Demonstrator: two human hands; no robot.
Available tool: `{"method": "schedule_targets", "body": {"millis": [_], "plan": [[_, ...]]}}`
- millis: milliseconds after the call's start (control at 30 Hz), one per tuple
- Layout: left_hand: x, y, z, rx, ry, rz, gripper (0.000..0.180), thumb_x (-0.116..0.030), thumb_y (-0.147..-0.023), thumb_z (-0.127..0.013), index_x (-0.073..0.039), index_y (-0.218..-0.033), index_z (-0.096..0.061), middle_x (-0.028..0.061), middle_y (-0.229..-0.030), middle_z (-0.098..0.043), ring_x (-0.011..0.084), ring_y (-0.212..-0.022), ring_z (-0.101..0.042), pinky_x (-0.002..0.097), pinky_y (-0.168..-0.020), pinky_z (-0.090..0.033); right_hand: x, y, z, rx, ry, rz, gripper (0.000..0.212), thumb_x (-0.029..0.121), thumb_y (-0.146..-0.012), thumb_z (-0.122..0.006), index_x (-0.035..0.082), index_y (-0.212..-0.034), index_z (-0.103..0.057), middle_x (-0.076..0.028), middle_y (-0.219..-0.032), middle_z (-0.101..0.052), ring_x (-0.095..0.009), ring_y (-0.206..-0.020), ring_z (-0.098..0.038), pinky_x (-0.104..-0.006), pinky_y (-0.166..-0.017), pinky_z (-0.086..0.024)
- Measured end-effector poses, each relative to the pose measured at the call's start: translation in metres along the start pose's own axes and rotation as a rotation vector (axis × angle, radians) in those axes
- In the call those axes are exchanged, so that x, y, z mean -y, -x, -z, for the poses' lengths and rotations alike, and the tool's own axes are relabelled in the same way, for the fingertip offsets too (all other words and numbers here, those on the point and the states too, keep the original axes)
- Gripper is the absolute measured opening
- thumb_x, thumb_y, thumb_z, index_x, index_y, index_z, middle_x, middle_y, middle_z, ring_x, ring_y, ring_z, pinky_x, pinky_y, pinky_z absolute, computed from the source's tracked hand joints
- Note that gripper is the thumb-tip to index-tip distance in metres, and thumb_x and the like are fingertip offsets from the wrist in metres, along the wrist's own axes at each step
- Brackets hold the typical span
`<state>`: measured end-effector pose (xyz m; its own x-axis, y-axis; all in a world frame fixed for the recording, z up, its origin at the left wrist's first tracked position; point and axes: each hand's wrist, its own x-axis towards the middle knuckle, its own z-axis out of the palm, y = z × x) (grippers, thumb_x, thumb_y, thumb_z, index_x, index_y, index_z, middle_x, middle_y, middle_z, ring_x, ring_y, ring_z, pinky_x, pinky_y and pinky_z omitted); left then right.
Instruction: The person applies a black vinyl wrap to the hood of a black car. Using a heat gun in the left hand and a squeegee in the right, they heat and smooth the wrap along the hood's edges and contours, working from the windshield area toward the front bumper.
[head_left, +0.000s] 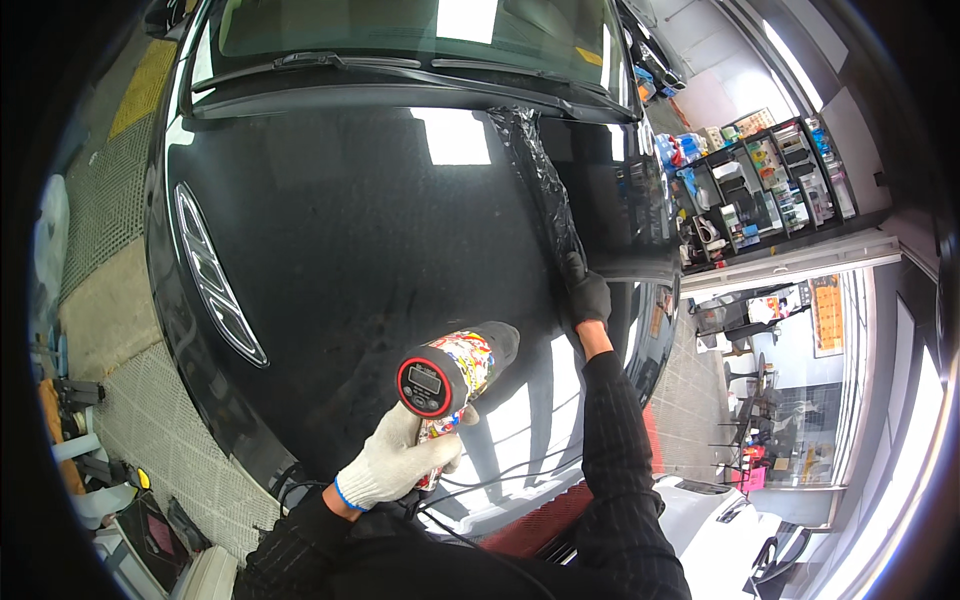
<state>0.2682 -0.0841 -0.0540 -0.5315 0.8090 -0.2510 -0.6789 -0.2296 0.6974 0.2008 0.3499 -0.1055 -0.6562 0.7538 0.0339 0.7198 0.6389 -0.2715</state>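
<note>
My left hand (388,462), in a white knit glove with a blue cuff, is wrapped round the handle of a heat gun (468,362). Colourful stickers cover the gun's body, and a small display with a red ring sits on its back end. Its nozzle points away over the black car hood (340,230). To the right, my right hand (590,298), in a dark glove, is closed on the near end of a crumpled strip of black film (550,195). The strip runs up the hood toward the windshield; its grip is partly hidden by my fingers.
Wipers (340,62) lie below the windshield (400,30). A chrome-edged vent (215,280) is set into the hood's left side. A dark cable (510,468) trails near the heat gun. Shelves of goods (765,190) stand at right, with a white car (700,510) at lower right.
</note>
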Motion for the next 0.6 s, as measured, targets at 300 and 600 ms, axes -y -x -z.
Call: {"method": "schedule_targets", "body": {"millis": [300, 600], "plan": [[0.001, -0.004, 0.006, -0.005, 0.005, 0.016, 0.048, -0.005, -0.092, -0.066, 0.006, -0.138, -0.058, 0.0096, -0.115, -0.07, 0.0127, -0.08, -0.069, 0.0307, -0.072, -0.058, 0.004, 0.021, 0.003, -0.123, 0.045, -0.025, 0.085, 0.086, -0.098, -0.051, 0.007, -0.105, -0.083, -0.028, -0.106, -0.079, -0.05, -0.109, -0.073, -0.0573, -0.093, -0.057], [0.004, -0.005, 0.009, 0.0, 0.061, 0.008, 0.04, -0.003, -0.091, -0.066, 0.007, -0.13, -0.063, 0.0084, -0.106, -0.071, 0.0124, -0.079, -0.068, 0.0309, -0.073, -0.058, 0.005, 0.033, 0.004, -0.193, 0.05, -0.019, 0.082, 0.085, -0.095, -0.057, 0.008, -0.102, -0.083, -0.027, -0.101, -0.079, -0.05, -0.104, -0.074, -0.0577, -0.09, -0.058]]}}
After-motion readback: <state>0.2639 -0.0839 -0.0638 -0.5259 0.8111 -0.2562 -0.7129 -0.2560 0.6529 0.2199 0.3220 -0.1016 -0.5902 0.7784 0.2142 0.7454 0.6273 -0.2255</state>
